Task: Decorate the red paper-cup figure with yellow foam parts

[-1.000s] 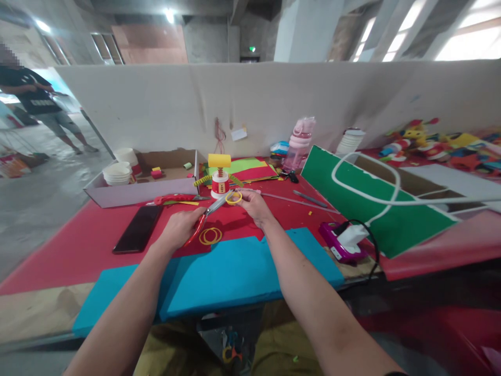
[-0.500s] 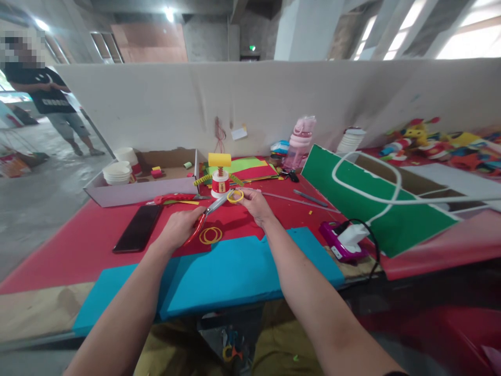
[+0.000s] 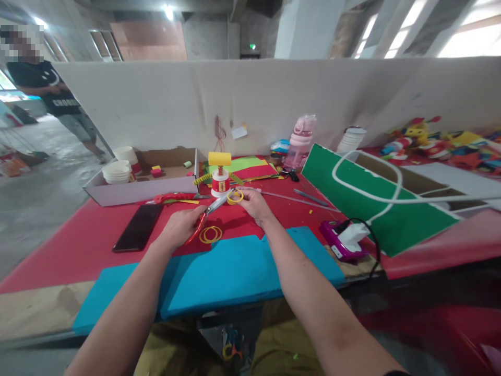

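My left hand (image 3: pixel 183 225) is closed on the red handles of a pair of scissors (image 3: pixel 216 204), whose blades point up and to the right. Pinched in the fingers of my right hand (image 3: pixel 255 204) is a yellow paper ring (image 3: pixel 235 196), and the blade tips meet its edge. Two more yellow rings (image 3: pixel 211 235) lie overlapping on the red table covering below the scissors. Just behind my hands stands a red and white paper cup figure (image 3: pixel 221 183) with green folded arms and a yellow roll (image 3: pixel 219 159) on top of a spring-like neck.
To the left lie a black phone (image 3: pixel 137 227) and a red utility knife (image 3: pixel 174 198), before a box (image 3: pixel 141 194) holding paper cups. Right are a green board (image 3: pixel 376 203), a purple power strip (image 3: pixel 344 243) and a white cable. A person (image 3: pixel 58 99) stands beyond the partition.
My hands, the scissors and the ring have hardly moved. In the background, the standing person has shifted slightly to the right.
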Demonstrator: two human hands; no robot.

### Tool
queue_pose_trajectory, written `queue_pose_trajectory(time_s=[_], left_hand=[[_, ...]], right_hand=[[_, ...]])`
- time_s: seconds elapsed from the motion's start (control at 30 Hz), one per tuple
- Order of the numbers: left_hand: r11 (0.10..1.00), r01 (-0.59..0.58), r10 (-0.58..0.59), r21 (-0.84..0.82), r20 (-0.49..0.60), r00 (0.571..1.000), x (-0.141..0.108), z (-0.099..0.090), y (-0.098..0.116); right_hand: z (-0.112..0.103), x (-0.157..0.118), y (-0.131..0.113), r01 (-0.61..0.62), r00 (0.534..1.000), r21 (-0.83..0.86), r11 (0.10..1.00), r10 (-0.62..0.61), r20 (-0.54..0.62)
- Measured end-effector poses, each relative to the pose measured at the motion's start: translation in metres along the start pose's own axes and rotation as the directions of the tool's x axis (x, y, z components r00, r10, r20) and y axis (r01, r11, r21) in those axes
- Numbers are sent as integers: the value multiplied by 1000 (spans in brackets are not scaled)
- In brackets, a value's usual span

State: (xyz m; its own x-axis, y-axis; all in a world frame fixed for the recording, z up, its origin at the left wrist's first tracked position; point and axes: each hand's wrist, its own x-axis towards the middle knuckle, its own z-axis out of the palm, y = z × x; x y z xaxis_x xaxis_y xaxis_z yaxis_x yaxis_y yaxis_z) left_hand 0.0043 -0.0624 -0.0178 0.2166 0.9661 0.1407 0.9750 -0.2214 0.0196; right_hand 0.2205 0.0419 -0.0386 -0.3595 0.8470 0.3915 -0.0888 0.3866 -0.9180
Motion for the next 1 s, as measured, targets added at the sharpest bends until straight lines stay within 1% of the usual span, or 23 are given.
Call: queue_pose_trajectory(time_s=[0.3,0.53,0.8,0.9,1.0], left_hand=[[998,14,-13,57,-4,1000,0,1,0],[999,9,-9,54,6,1000,-1,-2,1],[999,31,-31,44,14,999,-2,-1,-1],[999,22,-22,33,9,1000,-2,0,-2],[999,7,-7,36,-13,1000,-2,1,-2]], right_hand=[[-2,0,-2,0,1000,-28,1000,0,25],[-3,-1,-3,-4,999,-3,1000,4,50],[-6,1,5,-11,1000,-19,1000,11,-7],[-6,2,8,-14,999,-17,1000,14,-32],[-6,2,8,-6,1000,-22,1000,5,-28]])
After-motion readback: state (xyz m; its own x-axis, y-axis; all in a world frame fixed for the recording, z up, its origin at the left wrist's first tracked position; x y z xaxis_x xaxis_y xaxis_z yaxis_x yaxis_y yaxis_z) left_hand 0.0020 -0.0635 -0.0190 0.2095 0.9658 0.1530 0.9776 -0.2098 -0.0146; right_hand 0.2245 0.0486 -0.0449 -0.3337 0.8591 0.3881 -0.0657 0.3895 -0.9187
